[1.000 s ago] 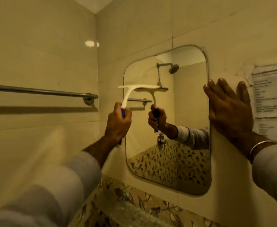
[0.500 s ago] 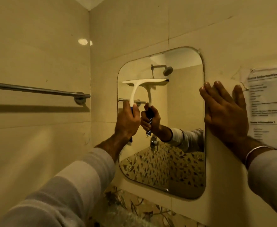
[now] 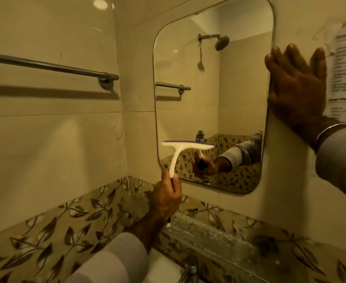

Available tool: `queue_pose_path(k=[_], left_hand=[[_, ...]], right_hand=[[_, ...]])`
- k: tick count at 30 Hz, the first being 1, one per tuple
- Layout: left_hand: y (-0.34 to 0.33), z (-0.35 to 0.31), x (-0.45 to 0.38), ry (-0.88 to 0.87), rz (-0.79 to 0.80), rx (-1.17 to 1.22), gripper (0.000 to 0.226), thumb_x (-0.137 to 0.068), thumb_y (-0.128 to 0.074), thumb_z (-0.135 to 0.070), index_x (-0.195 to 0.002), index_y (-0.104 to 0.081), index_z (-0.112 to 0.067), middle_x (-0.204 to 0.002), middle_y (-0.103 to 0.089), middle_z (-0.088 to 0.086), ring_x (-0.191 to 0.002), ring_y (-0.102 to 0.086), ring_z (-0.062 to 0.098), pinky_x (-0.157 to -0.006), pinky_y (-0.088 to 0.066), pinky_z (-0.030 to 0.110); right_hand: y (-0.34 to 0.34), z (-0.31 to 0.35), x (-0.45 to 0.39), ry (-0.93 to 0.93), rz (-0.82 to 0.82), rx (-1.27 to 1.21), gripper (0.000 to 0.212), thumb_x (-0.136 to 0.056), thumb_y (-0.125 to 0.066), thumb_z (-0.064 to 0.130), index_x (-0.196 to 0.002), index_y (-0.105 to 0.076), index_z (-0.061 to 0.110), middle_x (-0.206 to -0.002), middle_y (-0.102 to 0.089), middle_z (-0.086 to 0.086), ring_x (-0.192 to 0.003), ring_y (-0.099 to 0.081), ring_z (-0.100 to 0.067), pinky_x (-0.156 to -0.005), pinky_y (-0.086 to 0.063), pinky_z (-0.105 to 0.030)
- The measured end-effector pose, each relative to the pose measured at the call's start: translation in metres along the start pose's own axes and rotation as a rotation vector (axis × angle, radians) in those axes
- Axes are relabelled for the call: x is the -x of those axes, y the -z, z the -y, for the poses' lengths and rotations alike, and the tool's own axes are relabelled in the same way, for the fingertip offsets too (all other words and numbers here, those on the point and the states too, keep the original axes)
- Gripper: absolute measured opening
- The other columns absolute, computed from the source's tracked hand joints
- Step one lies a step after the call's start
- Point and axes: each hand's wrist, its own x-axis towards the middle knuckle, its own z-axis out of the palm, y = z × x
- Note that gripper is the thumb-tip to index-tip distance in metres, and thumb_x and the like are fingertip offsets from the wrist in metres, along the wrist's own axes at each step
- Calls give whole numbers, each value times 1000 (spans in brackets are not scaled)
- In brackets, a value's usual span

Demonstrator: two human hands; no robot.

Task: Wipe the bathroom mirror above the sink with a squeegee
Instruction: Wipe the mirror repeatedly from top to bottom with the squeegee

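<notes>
While our left hand (image 3: 166, 198) grips the squeegee (image 3: 185, 149) low on the mirror (image 3: 239, 82), our flat right hand (image 3: 296, 86) steadies its edge; next, probably a neighbouring strip.

The light is dim and warm, giving everything a yellow-green cast. A ceiling lamp shows as a bright reflected spot on the glossy wall tile (image 3: 45, 27) at the upper left of the frame. The towel rail (image 3: 51, 67) throws a long dark shadow just below itself. Straight lines bow outward toward the edges, as a wide lens does. The paper notice (image 3: 345, 64) at the right edge is smeared and unreadable, and the lower right is soft with motion blur
</notes>
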Motion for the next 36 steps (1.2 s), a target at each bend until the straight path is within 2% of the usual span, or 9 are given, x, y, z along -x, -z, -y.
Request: queue_pose_path(k=[4,10,13,16,20,23,28,31,36], left_hand=[[-2,16,45,53,115,1,26,-101,-36,-37,-113,-47,-16,-65,-56,2,-45,-51,14,-40,-44,29],[6,33,89,98,293,-83,19,-100,-38,-41,-108,-45,-26,-73,-59,-1,-54,-59,7,-47,-46,16],[14,23,83,117,215,-3,11,-100,-44,-34,-98,-49,-25,-66,-58,1,-49,-57,10,-46,-51,25],[29,-4,40,5,61,45,10,-99,-44,-31,-93,-48,-25,-61,-57,5,-44,-55,16,-42,-50,39],[63,-77,-50,-131,-40,171,12,-100,-41,-34,-100,-45,-24,-67,-61,7,-48,-61,22,-41,-54,35],[87,-130,-120,-209,-193,206,18,-100,-39,-37,-100,-46,-19,-66,-57,7,-48,-56,21,-43,-51,36],[110,-201,-203,-220,-358,259,28,-102,-38,-38,-104,-46,-12,-67,-50,0,-51,-52,14,-41,-47,24],[99,-215,-225,-194,-374,278,32,-101,-37,-40,-106,-47,-10,-67,-50,-1,-52,-52,15,-50,-52,34],[67,-205,-205,-245,-363,293,27,-102,-37,-36,-103,-45,-11,-62,-50,-6,-44,-51,7,-39,-38,20]], right_hand=[[1,0,-1,-1,-10,-4,52,-103,-43,22,-154,-37,14,-161,-36,-8,-154,-21,-30,-122,2,-55],[1,1,-2,6,3,-7,53,-102,-45,23,-154,-37,14,-161,-36,-9,-153,-22,-31,-121,2,-54],[1,0,-1,5,-4,11,54,-101,-46,22,-154,-37,15,-161,-36,-9,-153,-23,-30,-122,0,-55],[-1,1,-1,-1,-13,26,55,-100,-47,20,-154,-39,15,-161,-37,-8,-153,-24,-30,-123,-2,-55],[-1,0,-1,5,-18,39,59,-95,-43,20,-154,-40,16,-161,-37,-7,-153,-24,-28,-124,-2,-54],[-1,0,-2,7,-37,42,60,-94,-43,20,-153,-41,15,-160,-38,-6,-153,-24,-27,-125,0,-52],[-6,-1,-2,9,-71,54,58,-94,-44,22,-152,-44,16,-160,-39,-6,-153,-26,-26,-125,-5,-54],[-6,-1,-2,11,-83,68,58,-95,-39,26,-152,-44,15,-159,-40,-6,-152,-27,-27,-125,-6,-54],[-7,-4,-5,19,-98,74,59,-94,-46,20,-152,-44,15,-159,-40,-6,-152,-27,-26,-125,-4,-53]])
